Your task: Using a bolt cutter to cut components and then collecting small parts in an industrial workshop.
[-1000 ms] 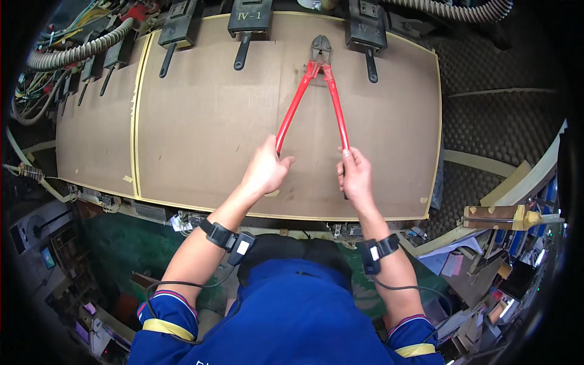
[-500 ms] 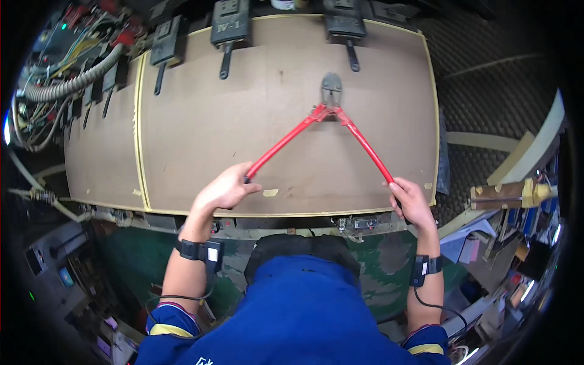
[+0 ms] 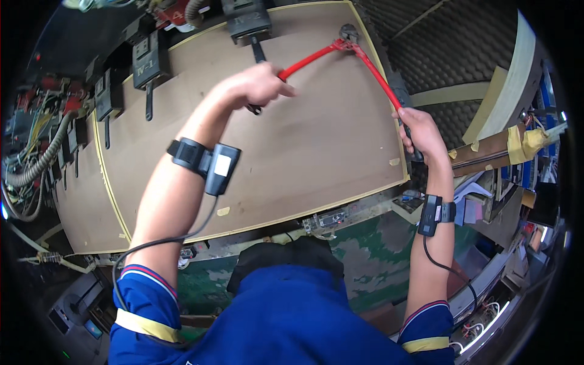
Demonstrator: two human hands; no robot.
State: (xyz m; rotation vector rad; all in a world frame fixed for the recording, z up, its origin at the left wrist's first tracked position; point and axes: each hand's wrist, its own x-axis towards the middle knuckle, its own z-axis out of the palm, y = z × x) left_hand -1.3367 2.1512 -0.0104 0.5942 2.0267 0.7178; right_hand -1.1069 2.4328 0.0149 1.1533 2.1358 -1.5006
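Note:
Both my hands hold a pair of bolt cutters (image 3: 378, 76) with long red handles spread wide apart. My left hand (image 3: 260, 87) is closed round the end of the left handle, over the middle of the brown board. My right hand (image 3: 424, 132) grips the other handle by its dark end, just past the board's right edge. The grey jaw head (image 3: 348, 33) points away from me at the board's far right corner; whether anything lies between the blades is too small to tell. A black-handled clamp block (image 3: 248, 23) is close beyond my left hand.
The large brown board (image 3: 304, 164), edged with yellow tape, spans the bench. More black clamp blocks (image 3: 150, 62) line its far edge. A ribbed grey hose (image 3: 45, 161) and wiring are at the left. A taped brown bar (image 3: 493, 151) juts in at the right, near my right hand.
My view has turned to the right. Both hands have carried the bolt cutters from over the board to its far right corner, and my left arm now reaches farther forward. The handles remain spread.

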